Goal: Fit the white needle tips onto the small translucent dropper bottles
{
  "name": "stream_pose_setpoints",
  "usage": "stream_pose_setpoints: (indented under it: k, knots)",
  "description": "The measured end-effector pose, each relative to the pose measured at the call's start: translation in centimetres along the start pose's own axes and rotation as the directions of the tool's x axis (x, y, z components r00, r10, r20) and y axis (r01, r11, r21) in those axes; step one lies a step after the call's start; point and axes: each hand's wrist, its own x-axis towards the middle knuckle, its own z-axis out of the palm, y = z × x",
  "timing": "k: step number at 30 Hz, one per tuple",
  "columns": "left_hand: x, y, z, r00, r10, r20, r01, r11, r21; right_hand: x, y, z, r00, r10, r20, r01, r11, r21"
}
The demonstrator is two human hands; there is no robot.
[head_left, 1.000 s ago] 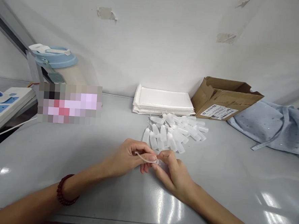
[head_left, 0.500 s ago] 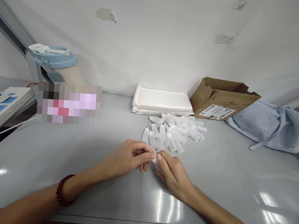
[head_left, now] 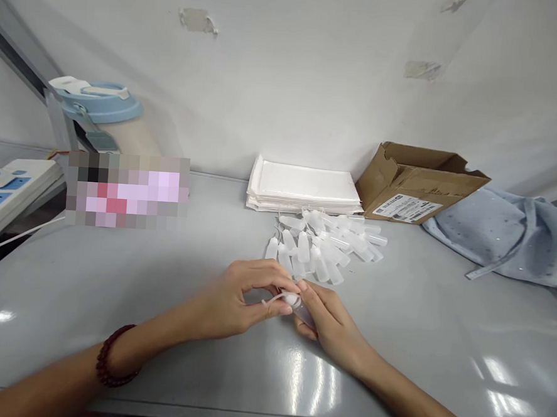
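Since half a second earlier, the left hand [head_left: 242,297] had shifted, its fingers pinching the cap [head_left: 291,298] from either side; the right hand [head_left: 335,325] gripped the small bottle [head_left: 303,312] above the glossy grey tabletop [head_left: 178,375], near a bottle pile [head_left: 321,246]. Torn patches [head_left: 197,20] marked the white wall [head_left: 291,77] behind.

Cardboard box [head_left: 428,184], one: its front face is bearing a white label [head_left: 407,208]. The label is carrying small black print in lines and blocks, with a striped, barcode-like patch sitting toward its lower right. The characters are appearing too small and blurred to make out; wording, brand and numbers are defying transcription. Legible text: none.
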Motion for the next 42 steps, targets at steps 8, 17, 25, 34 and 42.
stream_pose_setpoints:
  k: [8, 17, 25, 34, 42]
  knots:
    - [-0.3, -0.1, 0.4, 0.994, -0.107, -0.020, 0.108, 0.992, 0.069, -0.1, 0.3, 0.0, 0.998, -0.037, -0.051, 0.035, 0.999, -0.037]
    - [-0.4, -0.2, 0.3, 0.997, -0.069, 0.017, 0.064, 0.978, 0.200, 0.0, 0.2, -0.1, 0.999, 0.039, -0.034, -0.039, 0.999, 0.008]
    - [0.0, 0.4, -0.2, 0.952, -0.295, -0.080, 0.300, 0.951, 0.068, -0.4, 0.6, -0.4, 0.955, -0.254, -0.150, 0.209, 0.941, -0.267]
    - [-0.3, -0.3, -0.2, 0.980, -0.096, -0.175, 0.118, 0.986, 0.120, -0.2, 1.1, -1.3, 0.807, -0.566, -0.166, 0.432, 0.759, -0.487]
    - [-0.8, -1.3, 0.2, 0.853, 0.517, -0.067, -0.369, 0.690, 0.623, 0.5, 0.2, -2.0, 1.000, 0.010, -0.005, -0.009, 0.965, 0.261]
